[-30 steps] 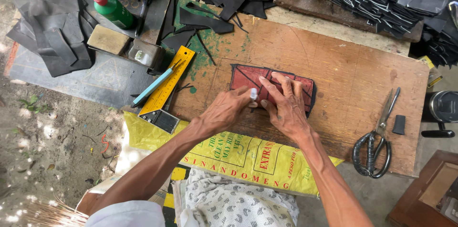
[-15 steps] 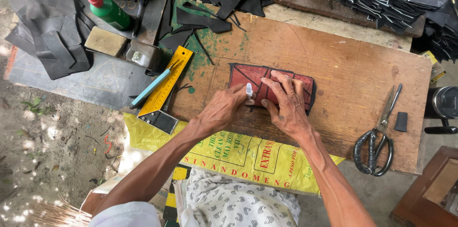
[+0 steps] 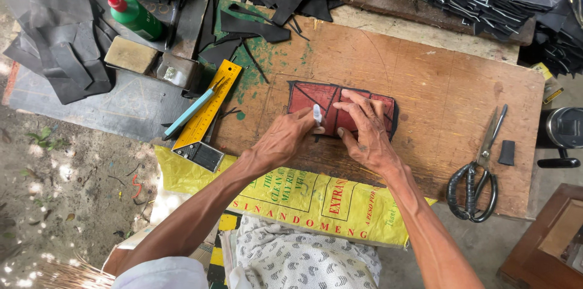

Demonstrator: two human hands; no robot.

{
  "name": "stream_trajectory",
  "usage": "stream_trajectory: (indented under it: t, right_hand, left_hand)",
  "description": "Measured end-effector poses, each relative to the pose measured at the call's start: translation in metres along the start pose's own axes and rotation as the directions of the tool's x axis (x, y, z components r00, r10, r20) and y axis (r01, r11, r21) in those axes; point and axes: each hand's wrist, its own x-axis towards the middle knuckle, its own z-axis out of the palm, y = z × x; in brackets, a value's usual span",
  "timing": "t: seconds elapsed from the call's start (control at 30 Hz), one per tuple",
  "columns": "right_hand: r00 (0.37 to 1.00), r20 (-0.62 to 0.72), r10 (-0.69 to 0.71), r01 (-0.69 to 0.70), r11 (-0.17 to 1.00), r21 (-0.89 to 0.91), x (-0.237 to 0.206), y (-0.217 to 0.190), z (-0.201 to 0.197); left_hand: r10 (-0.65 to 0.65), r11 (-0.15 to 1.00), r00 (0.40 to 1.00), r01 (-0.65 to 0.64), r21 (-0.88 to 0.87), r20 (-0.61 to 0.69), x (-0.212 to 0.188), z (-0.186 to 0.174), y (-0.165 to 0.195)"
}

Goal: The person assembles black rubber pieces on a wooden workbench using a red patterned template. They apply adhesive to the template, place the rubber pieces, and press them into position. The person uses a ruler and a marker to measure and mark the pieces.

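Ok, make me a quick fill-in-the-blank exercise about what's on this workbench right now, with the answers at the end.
1. The right hand presses flat on a ____ rectangular piece with a black edge.
2. The left hand holds a small white marker against that ____.
3. The black-handled scissors lie on the wooden board to the ____ of both hands.
4. The ruler beside the board is ____.

Missing words: red; piece; right; yellow
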Motion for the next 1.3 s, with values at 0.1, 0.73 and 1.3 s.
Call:
stream_trajectory:
  t: [0.1,0.73,1.3]
  right_hand:
    - [1.000,0.005,0.009,-0.009,0.999,0.047,-0.001,0.002,-0.002]
    - [0.984,0.141,-0.109,0.098,0.992,0.085,-0.002,0.020,-0.022]
    - [0.968,0.236,-0.091,0.044,0.980,0.196,0.000,0.043,-0.027]
  left_hand:
    - [0.037,0.999,0.999,-0.036,0.018,-0.015,0.002,0.000,0.001]
    - [0.104,0.994,0.994,-0.105,0.034,0.027,0.005,0.018,0.019]
    - [0.210,0.977,0.977,-0.211,0.024,0.024,0.012,0.039,0.027]
